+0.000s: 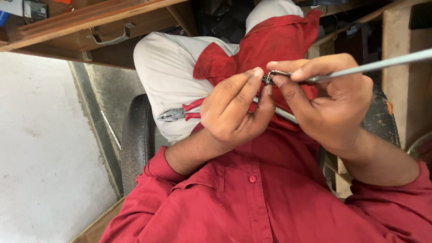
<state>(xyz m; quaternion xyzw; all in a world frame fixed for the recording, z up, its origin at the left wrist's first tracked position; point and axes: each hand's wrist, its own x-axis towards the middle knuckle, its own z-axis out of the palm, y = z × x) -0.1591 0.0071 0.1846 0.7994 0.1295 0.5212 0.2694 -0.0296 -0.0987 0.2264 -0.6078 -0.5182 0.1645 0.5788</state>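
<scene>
Head view, looking down at our lap. Our right hand (pixel 333 96) is clenched around a thin grey metal rod (pixel 378 65), thumb and forefinger pinching it near its end; the rod runs off to the upper right edge of the scene. At that end sits a small metal fitting (pixel 269 78), just left of the right thumb tip. Our left hand (pixel 236 108) is curled, forefinger and thumb tips closed against the fitting from the left. A second grey shaft (pixel 284 114) shows between the two hands, below the fingers; what holds it, we cannot tell. Red-handled pliers (pixel 180 113) lie on the beige trouser leg (pixel 171 67), just left of the left hand, jaws pointing left, not touched. Red shirt (pixel 252 198) fills the near side. Wooden bench (pixel 90 27) far left, grey floor (pixel 40 148) on the left.
</scene>
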